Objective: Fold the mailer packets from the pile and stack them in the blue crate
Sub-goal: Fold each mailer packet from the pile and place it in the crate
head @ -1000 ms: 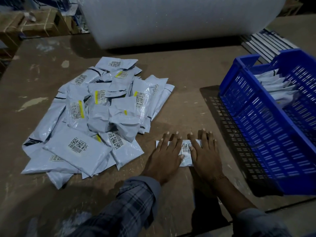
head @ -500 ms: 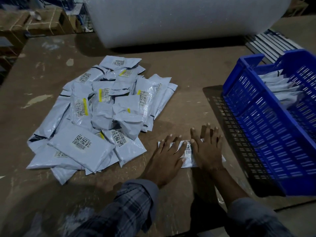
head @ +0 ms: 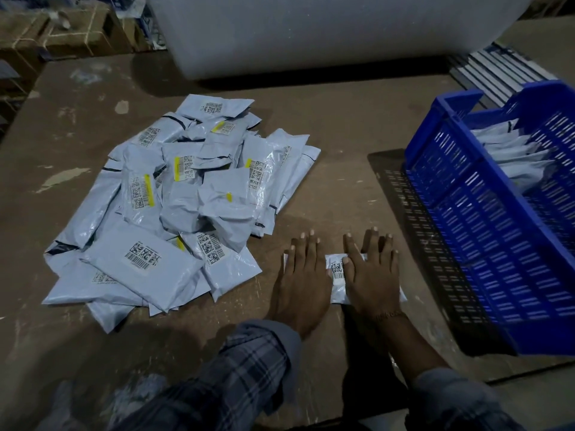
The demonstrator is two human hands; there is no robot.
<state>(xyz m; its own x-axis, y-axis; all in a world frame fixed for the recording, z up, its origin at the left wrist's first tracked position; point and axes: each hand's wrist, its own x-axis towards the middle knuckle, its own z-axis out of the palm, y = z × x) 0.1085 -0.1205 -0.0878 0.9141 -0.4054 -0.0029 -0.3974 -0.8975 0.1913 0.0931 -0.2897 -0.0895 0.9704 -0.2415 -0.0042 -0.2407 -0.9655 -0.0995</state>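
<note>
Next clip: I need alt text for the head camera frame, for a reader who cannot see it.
Two bare hands, left hand and right hand, press flat on one small white packet on a brown table. A loose pile of grey packets lies to the left; a blue crate holding stacked packets stands to the right.

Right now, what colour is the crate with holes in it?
Blue. The crate shows clearly on the right of the head view.
</note>
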